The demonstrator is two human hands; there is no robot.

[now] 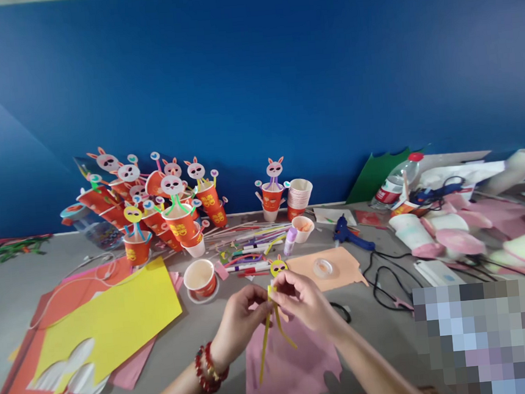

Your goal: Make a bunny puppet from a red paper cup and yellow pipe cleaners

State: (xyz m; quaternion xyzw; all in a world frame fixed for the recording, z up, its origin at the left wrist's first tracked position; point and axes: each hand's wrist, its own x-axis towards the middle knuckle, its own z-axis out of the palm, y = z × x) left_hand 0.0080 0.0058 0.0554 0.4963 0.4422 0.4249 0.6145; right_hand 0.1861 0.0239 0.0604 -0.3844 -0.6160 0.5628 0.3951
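Thin yellow strips (264, 355) hang down between my two hands, joined at a small yellow piece at the top. My left hand (242, 316) is closed in a pinch on them from the left. Opposite it, my right hand (304, 299) pinches the top end of the same strips. Just beyond the right fingers lies a yellow paper rabbit face (278, 267) with dark eyes. Beneath both hands is a sheet of pink paper (296, 372) with cut edges. Whether the strips are paper or flattened straw I cannot tell.
Red paper cups (178, 226) with rabbit figures crowd the back left. Yellow paper (129, 307) lies left; an upright cup (200, 279) stands nearer. A purple-capped glue stick (289, 242), blue glue gun (349, 235), black cable (377, 279) and bottle (396, 182) are to the right.
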